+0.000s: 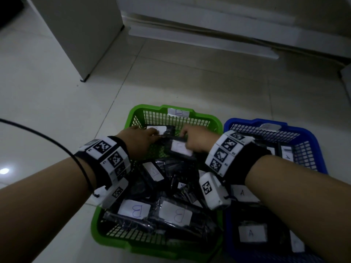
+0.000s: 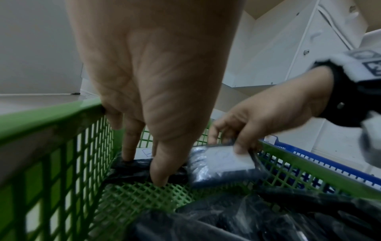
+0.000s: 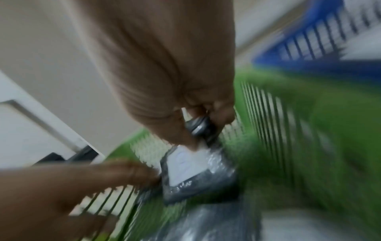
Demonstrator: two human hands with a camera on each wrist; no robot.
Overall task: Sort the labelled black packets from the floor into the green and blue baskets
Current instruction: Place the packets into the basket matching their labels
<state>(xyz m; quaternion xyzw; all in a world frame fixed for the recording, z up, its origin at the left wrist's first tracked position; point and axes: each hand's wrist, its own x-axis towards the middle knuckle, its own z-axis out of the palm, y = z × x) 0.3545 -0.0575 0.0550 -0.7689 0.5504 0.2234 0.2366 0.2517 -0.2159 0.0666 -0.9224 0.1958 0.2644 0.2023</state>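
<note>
Right hand (image 1: 197, 142) pinching a labelled black packet (image 1: 180, 149) by its far edge, low over the far end of the green basket (image 1: 150, 247). Left hand (image 1: 139, 138), fingers straight, pressing another packet (image 2: 132, 169) against the basket floor. Held packet tilted, label up, long axis roughly left-right. Blue basket (image 1: 311, 141) alongside, already loaded; no packets visible on the floor, so sorting looks nearly finished.

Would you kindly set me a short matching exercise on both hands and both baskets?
Things:
1. left hand
2. right hand
3. green basket
4. blue basket

States:
a. holds packets labelled A
b. pinches a white-labelled packet
c. tagged B on its far rim
d. fingertips on a packet at the basket's far end

Pairs: 1-d, 2-b, 3-c, 4-a
</note>
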